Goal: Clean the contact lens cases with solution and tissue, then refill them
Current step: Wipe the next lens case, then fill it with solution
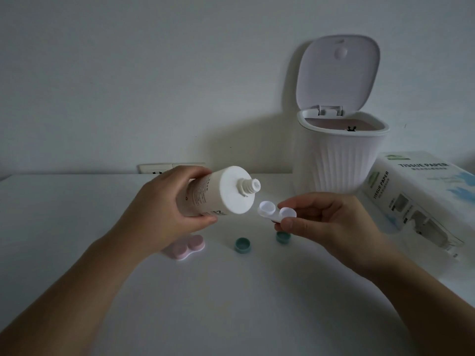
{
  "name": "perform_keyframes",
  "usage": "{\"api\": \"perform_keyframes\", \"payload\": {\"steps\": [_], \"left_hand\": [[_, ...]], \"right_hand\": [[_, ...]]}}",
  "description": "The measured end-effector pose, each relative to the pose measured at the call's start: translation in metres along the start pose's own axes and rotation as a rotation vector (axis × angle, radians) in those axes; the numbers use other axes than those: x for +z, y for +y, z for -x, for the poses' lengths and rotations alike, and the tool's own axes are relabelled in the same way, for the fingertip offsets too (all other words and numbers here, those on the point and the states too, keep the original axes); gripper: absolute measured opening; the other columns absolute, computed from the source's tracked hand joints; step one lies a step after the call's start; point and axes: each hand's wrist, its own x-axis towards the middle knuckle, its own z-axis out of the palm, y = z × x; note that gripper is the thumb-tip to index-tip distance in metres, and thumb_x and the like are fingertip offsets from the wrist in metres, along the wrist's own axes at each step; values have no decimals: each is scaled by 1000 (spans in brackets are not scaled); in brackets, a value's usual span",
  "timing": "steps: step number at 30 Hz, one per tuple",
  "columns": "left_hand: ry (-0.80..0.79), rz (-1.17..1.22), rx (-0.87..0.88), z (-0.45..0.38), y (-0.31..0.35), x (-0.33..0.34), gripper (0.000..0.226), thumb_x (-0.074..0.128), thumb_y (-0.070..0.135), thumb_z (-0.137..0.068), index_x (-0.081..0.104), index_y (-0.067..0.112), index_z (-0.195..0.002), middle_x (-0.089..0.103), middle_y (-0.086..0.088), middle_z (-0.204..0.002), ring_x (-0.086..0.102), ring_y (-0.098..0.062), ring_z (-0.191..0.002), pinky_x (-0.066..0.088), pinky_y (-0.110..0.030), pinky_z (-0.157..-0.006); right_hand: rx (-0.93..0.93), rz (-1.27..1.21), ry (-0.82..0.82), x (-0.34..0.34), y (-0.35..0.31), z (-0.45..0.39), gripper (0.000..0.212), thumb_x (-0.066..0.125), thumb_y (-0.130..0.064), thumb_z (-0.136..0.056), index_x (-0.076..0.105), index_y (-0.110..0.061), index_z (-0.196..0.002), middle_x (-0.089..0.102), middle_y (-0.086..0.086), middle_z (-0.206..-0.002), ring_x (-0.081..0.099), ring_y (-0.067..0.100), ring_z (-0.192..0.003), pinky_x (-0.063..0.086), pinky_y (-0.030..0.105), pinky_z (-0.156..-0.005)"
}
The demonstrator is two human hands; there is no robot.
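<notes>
Tilting the uncapped solution bottle point(218, 194) in our left hand point(164, 209), its nozzle just above the white lens case point(276, 214) pinched in our right hand point(326, 224), we count two green caps point(242, 245) and one pink case point(187, 249) on the table point(231, 304).

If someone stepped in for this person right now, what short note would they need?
Left hand grips the solution bottle, cap off, nozzle tilted toward the open white case, which the right hand pinches.
Two green caps lie on the table; the pink case sits closed beside them.
Tissue box and open bin stand at right.
Done: white case uncapped.
Left: rinse, wipe, refill, cap; then the pink case.
</notes>
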Motion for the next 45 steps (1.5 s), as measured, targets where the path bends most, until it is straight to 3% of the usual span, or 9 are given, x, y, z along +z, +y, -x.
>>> {"api": "perform_keyframes", "payload": {"steps": [3, 8, 14, 18, 23, 30, 36, 42, 45], "left_hand": [[-30, -53, -4, -4, 5, -4, 67, 86, 44, -62, 53, 48, -120, 63, 28, -111, 56, 13, -101, 43, -13, -75], [-88, -6, -35, -12, 13, -6, 59, 76, 41, -61, 49, 53, -113, 61, 31, -102, 59, 15, -65, 39, -9, -47], [-84, 291, -204, -22, 12, 10, 49, 66, 38, -51, 51, 49, -97, 67, 18, -85, 65, -3, -69, 49, -14, -50], [-65, 462, -319, -22, 11, 18, 43, 67, 32, -55, 55, 43, -94, 68, 8, -84, 63, -4, -67, 50, -21, -58], [6, 527, -414, -21, 15, 19, 52, 92, 35, -68, 52, 44, -101, 68, 20, -79, 59, 3, -49, 34, -11, -32], [-19, 346, -272, -14, 20, 11, 62, 95, 29, -62, 48, 49, -96, 70, 21, -92, 61, 3, -54, 39, -13, -34], [-22, 181, -103, -10, 15, 9, 61, 88, 17, -62, 56, 45, -106, 66, 28, -101, 61, 10, -94, 40, 2, -68], [-24, 93, -67, -12, 10, 12, 67, 82, 12, -61, 51, 49, -108, 63, 28, -101, 60, 8, -91, 44, -18, -66], [-53, 122, -29, -11, 10, 12, 74, 87, 15, -62, 45, 48, -113, 61, 32, -107, 59, 11, -96, 44, -15, -69]], "right_hand": [[-2, 11, 2, 0, 2, -1, 36, 82, -39, -63, 80, -19, -93, 79, 8, -88, 76, 32, -88, 58, 50, -89], [-1, 13, -6, 0, 4, -2, 30, 82, -37, -69, 80, -19, -93, 79, 8, -86, 76, 31, -86, 58, 51, -88], [0, 33, -9, -1, 6, -3, 26, 81, -37, -71, 80, -22, -92, 79, 7, -86, 76, 28, -85, 59, 49, -89], [14, 18, 0, -1, 8, -4, 24, 82, -33, -72, 80, -19, -91, 79, 9, -85, 76, 31, -86, 58, 50, -90], [14, 35, 3, -1, 8, -5, 30, 82, -39, -69, 79, -20, -92, 79, 8, -86, 76, 30, -86, 57, 52, -90], [-16, 45, 21, -3, 7, -4, 29, 82, -37, -70, 79, -20, -94, 79, 6, -87, 77, 26, -85, 59, 45, -90], [-39, 44, 28, -3, 5, -2, 33, 80, -35, -70, 79, -14, -97, 79, 7, -87, 77, 26, -86, 59, 43, -90], [-46, 11, 11, 1, 3, 0, 35, 82, -36, -64, 79, -15, -93, 79, 10, -88, 76, 32, -86, 59, 49, -87], [-59, 22, -16, 2, 2, 1, 37, 82, -38, -64, 79, -16, -94, 79, 9, -91, 76, 30, -87, 59, 49, -86]]}}
